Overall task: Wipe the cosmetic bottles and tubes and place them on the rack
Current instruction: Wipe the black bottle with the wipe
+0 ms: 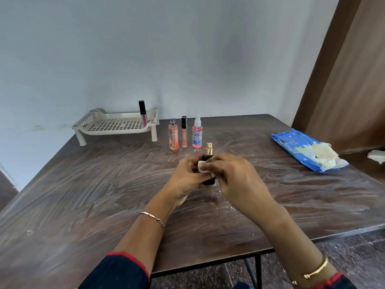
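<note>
Dark spray bottle (206, 157), held above the middle of the table (83, 184): the left hand (187, 178) curls round its body and the right hand (235, 178) pinches a white wipe (203, 165) against it. Risk: the damp bottle may slip and topple the three standing containers (184, 132) just beyond. The rack (83, 124) stands far left.

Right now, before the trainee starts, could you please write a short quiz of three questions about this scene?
1. True or false: the rack holds three items.
2. How many containers stand upright on the table beside the rack? A one, B three, C five.
3. Fill in: the left hand grips the black bottle; the right hand presses a white ___ on it.
Key: 1 false, only one pink tube; 2 B; 3 wipe.
</note>
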